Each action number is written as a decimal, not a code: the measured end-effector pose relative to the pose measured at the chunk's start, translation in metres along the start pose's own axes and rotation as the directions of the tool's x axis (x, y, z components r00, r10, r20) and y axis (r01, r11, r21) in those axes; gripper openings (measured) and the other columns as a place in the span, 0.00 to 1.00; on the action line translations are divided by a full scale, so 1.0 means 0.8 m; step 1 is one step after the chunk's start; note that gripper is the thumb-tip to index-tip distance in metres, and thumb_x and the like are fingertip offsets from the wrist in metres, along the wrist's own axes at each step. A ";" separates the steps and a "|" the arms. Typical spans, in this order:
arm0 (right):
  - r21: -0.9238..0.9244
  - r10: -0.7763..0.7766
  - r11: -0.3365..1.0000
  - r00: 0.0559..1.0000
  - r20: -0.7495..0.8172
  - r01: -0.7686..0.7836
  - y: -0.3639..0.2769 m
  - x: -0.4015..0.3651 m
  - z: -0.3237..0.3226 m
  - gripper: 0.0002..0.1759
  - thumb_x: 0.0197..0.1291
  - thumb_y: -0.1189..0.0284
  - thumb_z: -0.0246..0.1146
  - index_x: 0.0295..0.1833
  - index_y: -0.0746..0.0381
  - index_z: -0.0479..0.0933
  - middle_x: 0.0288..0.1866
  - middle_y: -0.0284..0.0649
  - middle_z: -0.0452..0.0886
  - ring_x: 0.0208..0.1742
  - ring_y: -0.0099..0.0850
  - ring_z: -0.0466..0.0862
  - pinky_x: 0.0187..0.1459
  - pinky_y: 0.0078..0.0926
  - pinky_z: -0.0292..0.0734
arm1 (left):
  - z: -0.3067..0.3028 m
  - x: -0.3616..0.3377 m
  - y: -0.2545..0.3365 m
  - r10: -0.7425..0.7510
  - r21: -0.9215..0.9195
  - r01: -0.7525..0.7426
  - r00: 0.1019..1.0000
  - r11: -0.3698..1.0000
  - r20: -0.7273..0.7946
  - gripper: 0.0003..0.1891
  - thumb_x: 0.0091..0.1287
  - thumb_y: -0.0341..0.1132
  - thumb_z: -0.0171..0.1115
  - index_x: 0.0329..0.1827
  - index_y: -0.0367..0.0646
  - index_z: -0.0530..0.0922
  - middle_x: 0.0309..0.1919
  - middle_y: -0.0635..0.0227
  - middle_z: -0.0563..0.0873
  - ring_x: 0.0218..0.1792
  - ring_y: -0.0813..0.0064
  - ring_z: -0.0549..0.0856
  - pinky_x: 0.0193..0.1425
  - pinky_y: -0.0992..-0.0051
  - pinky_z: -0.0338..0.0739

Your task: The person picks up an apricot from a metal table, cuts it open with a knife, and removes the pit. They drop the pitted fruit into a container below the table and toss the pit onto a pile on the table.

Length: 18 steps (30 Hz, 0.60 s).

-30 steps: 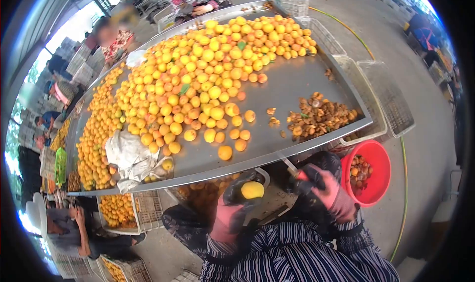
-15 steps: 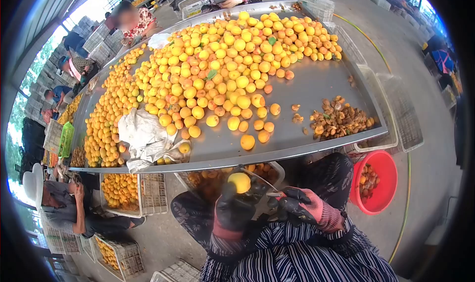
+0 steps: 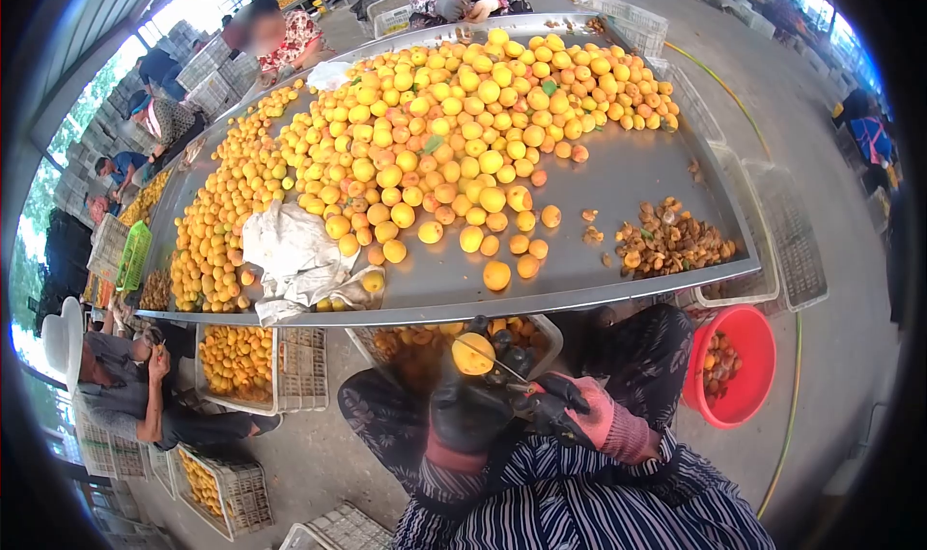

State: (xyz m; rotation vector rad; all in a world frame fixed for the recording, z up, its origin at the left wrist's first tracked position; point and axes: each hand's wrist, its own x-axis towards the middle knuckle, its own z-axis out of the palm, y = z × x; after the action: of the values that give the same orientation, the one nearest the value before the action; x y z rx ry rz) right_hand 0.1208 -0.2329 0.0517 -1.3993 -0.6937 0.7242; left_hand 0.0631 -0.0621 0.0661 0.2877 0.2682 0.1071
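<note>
My left hand point(image 3: 470, 407), in a black and pink glove, is closed around a yellow-orange apricot point(image 3: 473, 354). In my right hand point(image 3: 576, 410), gloved the same way, is a thin-bladed knife point(image 3: 503, 366), whose blade lies against the apricot's side. Both hands are over my lap, just in front of the metal table point(image 3: 425, 309). Beneath the table's near edge, behind my hands, a crate of apricots point(image 3: 548, 343) is partly hidden. A large heap of apricots point(image 3: 425, 144) covers much of the tabletop.
Brown scraps point(image 3: 666, 236) lie at the table's right corner, a white cloth point(image 3: 290, 251) at its near left. A red basin point(image 3: 753, 362) stands right of my knee. Left are a crate point(image 3: 301, 366) and a seated person point(image 3: 121, 395); others sit beyond the table.
My left hand has risen slightly with the apricot. The knife blade now meets the fruit, and my right hand is closer to my left. The view has shifted slightly.
</note>
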 end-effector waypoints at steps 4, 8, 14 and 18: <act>-0.140 -0.014 0.990 1.000 0.018 0.016 -0.017 0.005 0.001 0.20 0.59 0.72 0.57 0.57 0.65 0.72 0.38 0.48 0.80 0.40 0.40 0.82 0.44 0.27 0.75 | -0.009 0.000 -0.002 0.013 0.024 -0.017 0.990 1.000 0.139 0.42 0.58 0.49 0.64 0.73 0.47 0.54 0.66 0.60 0.66 0.65 0.56 0.68 0.66 0.57 0.68; -0.253 -0.093 0.963 0.996 -0.011 0.087 -0.037 0.005 0.007 0.19 0.59 0.74 0.56 0.57 0.65 0.72 0.40 0.51 0.80 0.42 0.46 0.82 0.44 0.29 0.75 | 0.002 -0.003 0.000 0.049 0.054 -0.051 0.998 0.997 0.027 0.35 0.66 0.49 0.57 0.72 0.46 0.56 0.66 0.58 0.66 0.65 0.56 0.68 0.67 0.57 0.68; -0.333 -0.114 0.934 0.991 0.065 0.129 -0.039 0.012 0.006 0.19 0.57 0.75 0.57 0.56 0.64 0.71 0.39 0.51 0.79 0.43 0.49 0.80 0.44 0.32 0.75 | 0.038 -0.015 0.002 0.096 -0.026 -0.095 0.995 0.995 0.023 0.29 0.67 0.43 0.57 0.69 0.48 0.62 0.58 0.59 0.76 0.57 0.59 0.78 0.72 0.49 0.59; -0.358 0.023 0.934 0.998 0.062 0.000 -0.032 0.018 -0.002 0.18 0.57 0.74 0.57 0.55 0.63 0.71 0.40 0.51 0.79 0.44 0.50 0.80 0.43 0.35 0.75 | 0.013 -0.009 0.013 0.083 0.178 -0.078 0.996 0.981 -0.018 0.29 0.67 0.42 0.58 0.69 0.45 0.62 0.57 0.57 0.76 0.58 0.59 0.78 0.69 0.53 0.65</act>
State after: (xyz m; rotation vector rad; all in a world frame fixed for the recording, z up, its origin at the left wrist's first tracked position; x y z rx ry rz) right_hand 0.1317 -0.2232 0.0770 -1.7184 -0.9022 0.6765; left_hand 0.0586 -0.0559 0.0809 0.4750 0.2920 0.1676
